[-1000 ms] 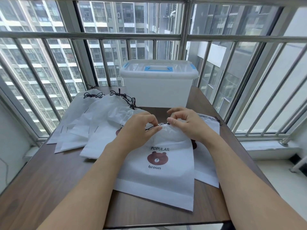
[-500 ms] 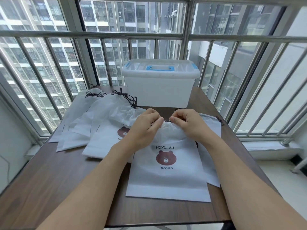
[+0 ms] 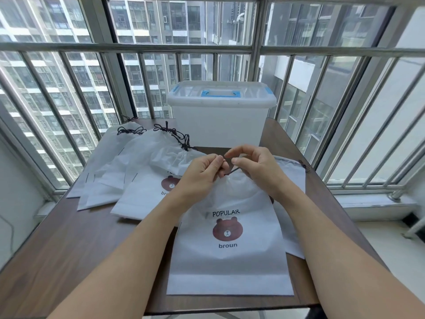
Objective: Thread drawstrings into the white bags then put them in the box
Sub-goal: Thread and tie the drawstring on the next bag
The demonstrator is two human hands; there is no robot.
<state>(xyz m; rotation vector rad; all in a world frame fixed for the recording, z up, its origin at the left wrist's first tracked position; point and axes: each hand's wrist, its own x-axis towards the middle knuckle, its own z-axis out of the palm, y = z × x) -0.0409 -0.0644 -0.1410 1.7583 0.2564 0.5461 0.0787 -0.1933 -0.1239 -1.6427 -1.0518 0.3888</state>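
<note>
**Cord pinched at the mouth of the front bag**

Nearest us, our two forearms reach in over the table (image 3: 57,261). Between them the front bag (image 3: 230,272) lies flat on the wood, printed with a brown bear, its bottom edge toward us and its gathered mouth lifted toward our hands.

At that mouth our left hand (image 3: 202,173) has its fingers curled, thumb and forefinger pinched on the dark cord (image 3: 231,172). Our right hand (image 3: 255,166) pinches the same cord from the other side, thumb and forefinger together, its other fingers loosely bent. The short stretch of cord runs between the two hands, just above the bag's top edge.

Under the front bag, to the right, a second bag (image 3: 292,180) shows, with a dark knot at its far corner. To the left, a pile of bags (image 3: 119,171) overlaps in a fan, cords bunched at their far ends.

Beyond them, at the table's far edge, stands the box (image 3: 218,125), white and translucent, its lid on, with blue handle and clips. Behind it are the window bars (image 3: 138,47).
</note>
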